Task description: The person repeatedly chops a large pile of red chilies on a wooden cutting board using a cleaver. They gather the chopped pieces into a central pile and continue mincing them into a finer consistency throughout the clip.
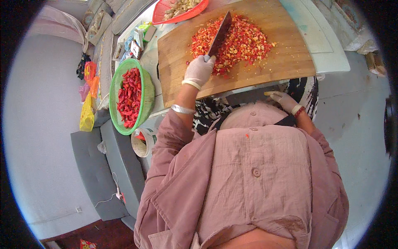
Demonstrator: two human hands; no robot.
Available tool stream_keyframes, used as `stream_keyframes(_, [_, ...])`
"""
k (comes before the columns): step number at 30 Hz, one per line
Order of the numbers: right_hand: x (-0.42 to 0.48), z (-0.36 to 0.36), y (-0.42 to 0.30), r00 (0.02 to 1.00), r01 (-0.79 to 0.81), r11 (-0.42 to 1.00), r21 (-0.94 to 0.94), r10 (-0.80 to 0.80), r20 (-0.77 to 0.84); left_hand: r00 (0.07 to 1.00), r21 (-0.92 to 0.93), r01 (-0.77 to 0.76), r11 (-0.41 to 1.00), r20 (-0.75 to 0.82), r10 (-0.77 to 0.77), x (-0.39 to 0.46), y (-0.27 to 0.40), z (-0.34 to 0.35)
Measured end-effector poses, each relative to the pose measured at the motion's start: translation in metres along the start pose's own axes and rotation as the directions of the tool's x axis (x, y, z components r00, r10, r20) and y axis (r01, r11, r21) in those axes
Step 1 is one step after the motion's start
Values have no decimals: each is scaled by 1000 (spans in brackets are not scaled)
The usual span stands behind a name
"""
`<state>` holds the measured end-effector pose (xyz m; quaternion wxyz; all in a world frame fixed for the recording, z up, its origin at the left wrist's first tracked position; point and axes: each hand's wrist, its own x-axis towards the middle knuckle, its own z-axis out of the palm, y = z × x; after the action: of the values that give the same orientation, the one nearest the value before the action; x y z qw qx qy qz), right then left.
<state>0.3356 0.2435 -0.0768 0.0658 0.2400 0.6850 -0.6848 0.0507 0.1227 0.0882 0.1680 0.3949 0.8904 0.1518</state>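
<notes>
My left hand, in a thin whitish glove, grips the handle of a kitchen cleaver. The broad dark blade lies over a heap of chopped red chili peppers mixed with pale yellow bits. Under the heap is a large wooden cutting board. My right hand, gloved too, is low near my lap, below the board's near edge; its fingers are extended, with nothing seen in them. A green plastic basket of whole red chili peppers stands left of the board.
A red plastic basket with what looks like ginger stands beyond the board. Small packets and boxes lie on the pale table. Below the green basket is a white bucket. Plastic bags and a grey sofa are at left.
</notes>
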Motion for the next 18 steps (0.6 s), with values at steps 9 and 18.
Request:
stream_keyframes(9, [3,0,3,999,38,998,43,-38,-1,996,-199,7,980,-83,-24,3,5,-29])
stream_keyframes(18, [1,0,1,993,110,990,-87,-113,-29,992,-140,-4,990,-123,-13,5,-2,-18])
